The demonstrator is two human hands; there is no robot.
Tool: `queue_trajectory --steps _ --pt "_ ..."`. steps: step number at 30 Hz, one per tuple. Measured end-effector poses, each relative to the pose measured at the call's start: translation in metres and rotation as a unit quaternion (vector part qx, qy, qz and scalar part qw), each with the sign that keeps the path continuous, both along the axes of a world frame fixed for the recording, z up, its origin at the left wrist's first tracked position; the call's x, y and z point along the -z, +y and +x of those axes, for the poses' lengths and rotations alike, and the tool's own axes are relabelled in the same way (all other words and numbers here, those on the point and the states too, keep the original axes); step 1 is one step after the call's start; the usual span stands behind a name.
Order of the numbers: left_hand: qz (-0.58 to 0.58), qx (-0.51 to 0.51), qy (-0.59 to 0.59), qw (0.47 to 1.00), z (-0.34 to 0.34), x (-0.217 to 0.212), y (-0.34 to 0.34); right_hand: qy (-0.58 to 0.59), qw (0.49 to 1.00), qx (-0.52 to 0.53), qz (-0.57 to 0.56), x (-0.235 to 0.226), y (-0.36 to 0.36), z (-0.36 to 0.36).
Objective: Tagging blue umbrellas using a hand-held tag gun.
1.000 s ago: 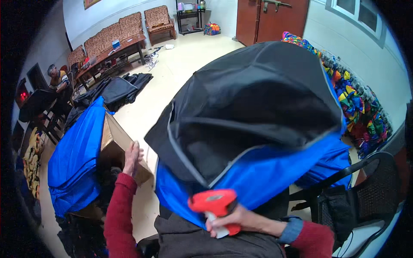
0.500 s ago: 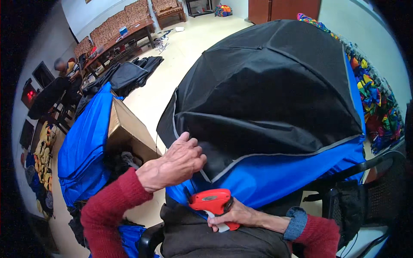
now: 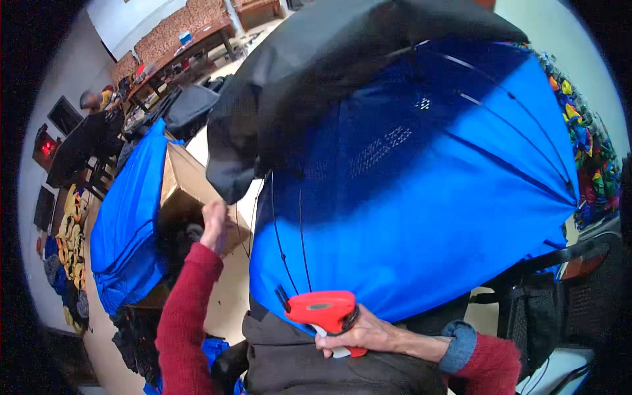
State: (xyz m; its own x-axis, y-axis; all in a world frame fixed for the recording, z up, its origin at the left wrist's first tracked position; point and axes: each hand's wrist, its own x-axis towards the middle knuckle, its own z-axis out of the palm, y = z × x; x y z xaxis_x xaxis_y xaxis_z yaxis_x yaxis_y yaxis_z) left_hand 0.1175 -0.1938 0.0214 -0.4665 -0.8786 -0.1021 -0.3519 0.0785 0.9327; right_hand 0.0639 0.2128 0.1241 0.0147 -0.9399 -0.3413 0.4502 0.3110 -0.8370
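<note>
Since half a second back, my left hand [image 3: 214,226] has left the black fabric and gone down to the cardboard box [image 3: 191,191] beside my knee, and the big cover on my lap has flipped, so blue lining [image 3: 428,197] now faces me with the black outer side [image 3: 316,72] pushed up and away. Left fingers are curled at the box's edge, over something dark inside; whether they grip it I cannot tell. My right hand [image 3: 359,336] is clenched around the red tagging gun [image 3: 322,309], nose parked at the blue hem close to my body. I'd say I'm between tags, fetching from the box. Next, the gun needs a taut hem edge, so the left hand must come back to steady it. The cover looks slick and floppy, with thin black cords [image 3: 283,237] running down its seams.
</note>
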Motion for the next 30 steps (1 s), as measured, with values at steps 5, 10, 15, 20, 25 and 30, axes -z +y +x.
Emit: queue_trajectory --steps 5,10,15,20,25,30 --pt "0.315 0.245 0.080 0.913 -0.027 -0.093 0.119 -0.106 0.994 0.017 -0.023 -0.014 -0.001 -0.004" --pt "0.402 0.189 0.282 0.850 -0.112 -0.112 0.137 -0.131 0.991 0.021 -0.035 -0.014 -0.005 -0.004" --pt "0.322 0.256 0.256 0.875 -0.151 -0.094 0.147 -0.140 0.989 0.043 -0.014 -0.017 0.003 -0.005" --pt "0.357 0.249 0.209 0.876 -0.158 -0.021 0.154 -0.112 0.985 0.128 0.022 -0.025 0.001 -0.023" --pt "0.301 0.258 0.237 0.887 -0.163 -0.034 0.175 -0.078 0.934 0.322 0.137 -0.043 -0.004 -0.054" --pt "0.351 0.306 0.162 0.870 -0.162 -0.018 0.170 0.052 0.939 0.286 0.185 -0.069 -0.037 -0.102"
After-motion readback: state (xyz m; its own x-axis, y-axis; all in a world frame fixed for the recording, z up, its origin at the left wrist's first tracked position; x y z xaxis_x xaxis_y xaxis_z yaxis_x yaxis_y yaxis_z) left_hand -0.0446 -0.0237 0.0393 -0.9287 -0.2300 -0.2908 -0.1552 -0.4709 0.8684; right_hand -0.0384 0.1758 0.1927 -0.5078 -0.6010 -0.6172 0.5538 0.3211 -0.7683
